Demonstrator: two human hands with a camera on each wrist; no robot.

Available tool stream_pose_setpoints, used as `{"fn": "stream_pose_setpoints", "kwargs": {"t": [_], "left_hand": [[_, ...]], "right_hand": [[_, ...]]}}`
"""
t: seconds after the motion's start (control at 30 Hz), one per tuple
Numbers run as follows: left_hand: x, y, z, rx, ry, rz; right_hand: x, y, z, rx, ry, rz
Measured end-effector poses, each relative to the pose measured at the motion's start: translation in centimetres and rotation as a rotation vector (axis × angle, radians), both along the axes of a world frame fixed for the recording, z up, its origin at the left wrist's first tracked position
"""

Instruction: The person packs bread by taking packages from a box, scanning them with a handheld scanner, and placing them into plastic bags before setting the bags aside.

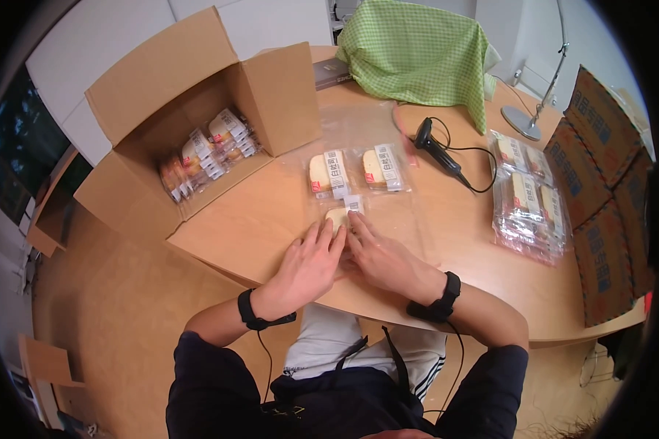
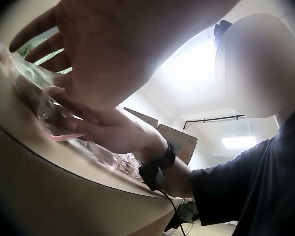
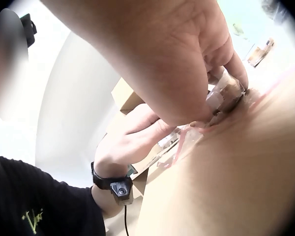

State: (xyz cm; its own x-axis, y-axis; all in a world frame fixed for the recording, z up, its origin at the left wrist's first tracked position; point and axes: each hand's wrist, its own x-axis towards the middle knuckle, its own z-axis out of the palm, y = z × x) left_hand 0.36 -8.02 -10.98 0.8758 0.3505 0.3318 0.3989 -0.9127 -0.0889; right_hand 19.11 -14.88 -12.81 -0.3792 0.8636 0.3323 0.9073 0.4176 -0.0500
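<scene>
Near the table's front edge, both hands are at a packaged bread slice in a clear wrapper with a white label. The left hand rests its extended fingertips on the slice's near left side; its fingers look straight and spread in the left wrist view. From the right, the right hand holds the packet, fingers bent around it in the right wrist view. Just beyond lie two more bread packets, a left one and a right one. A large clear plastic bag with pink edges spreads flat around them.
An open cardboard box with several bread packets stands at left. A black barcode scanner with its cable lies right of centre. Filled clear bags are stacked at right, beside upright printed cardboard. Behind are a green checked cloth and lamp base.
</scene>
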Motion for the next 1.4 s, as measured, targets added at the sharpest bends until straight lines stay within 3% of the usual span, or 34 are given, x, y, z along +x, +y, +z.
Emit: {"fn": "stream_pose_setpoints", "kwargs": {"t": [0.17,0.33,0.53,0.57,0.63,0.83,0.9,1.07,1.13,1.2,1.27,1.4], "left_hand": [[-0.6,0.4,-0.4,0.051,0.043,0.039],[-1.7,0.4,-0.4,0.013,0.067,0.067],[-2.4,0.0,0.0,-0.032,0.064,0.088],[-2.4,0.1,0.1,-0.031,0.059,0.093],[-2.5,0.6,-0.8,-0.025,0.073,0.114],[-3.9,1.3,-0.5,-0.047,0.133,0.147],[-5.2,1.8,1.0,-0.168,0.083,0.026],[-9.8,8.2,4.1,-0.087,-0.036,0.259],[-11.0,12.8,4.9,0.081,0.188,0.669],[-13.4,18.1,5.2,0.363,0.166,0.795],[-15.1,22.3,5.6,0.457,0.107,0.967],[-15.4,24.0,8.6,0.368,0.220,1.112]], "right_hand": [[0.3,-0.2,1.0,-0.090,0.079,0.085],[1.0,-1.0,-0.7,-0.022,0.008,-0.060],[0.4,-2.1,0.2,-0.095,-0.067,-0.153],[0.4,-2.2,0.5,-0.095,-0.069,-0.143],[0.0,-2.1,1.9,-0.222,0.155,-0.095],[-0.3,-2.4,2.1,-0.097,0.017,-0.006],[-0.4,-3.1,1.9,-0.045,0.031,0.033],[0.0,-5.5,3.8,-0.059,0.056,0.111],[0.3,-6.0,4.6,-0.002,0.048,0.138],[0.5,-6.1,5.2,0.016,0.078,0.129],[0.8,-6.3,5.3,0.039,0.107,0.121],[1.6,-6.7,5.0,0.038,0.095,0.120]]}}
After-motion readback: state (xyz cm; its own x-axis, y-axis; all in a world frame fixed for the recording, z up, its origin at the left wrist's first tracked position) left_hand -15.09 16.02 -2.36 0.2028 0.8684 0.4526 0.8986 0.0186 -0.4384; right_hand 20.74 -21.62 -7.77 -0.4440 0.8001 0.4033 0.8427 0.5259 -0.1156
